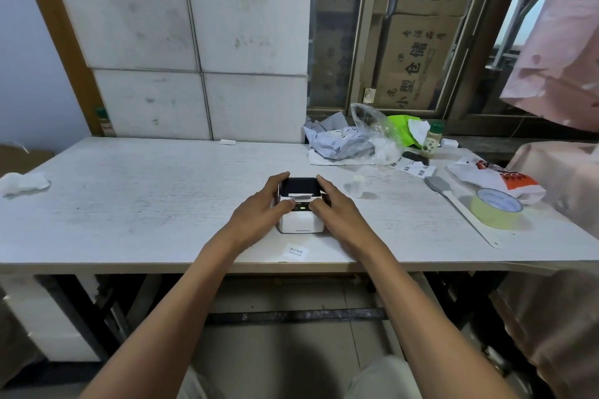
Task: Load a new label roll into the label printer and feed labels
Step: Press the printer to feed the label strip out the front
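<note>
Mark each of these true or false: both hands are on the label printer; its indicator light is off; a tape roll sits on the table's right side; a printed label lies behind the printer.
1. Left hand and right hand rest on the label printer. True.
2. Indicator light off. False: it glows green.
3. Tape roll on the table's right side. True.
4. Printed label behind the printer. False: it lies in front, near the table edge.

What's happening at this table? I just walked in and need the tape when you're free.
A person is working on a small white label printer near the table's front edge. The left hand and right hand grip its two sides, thumbs resting on top by a lit green light. A printed label lies in front of it. The tape roll sits untouched to the right.
</note>
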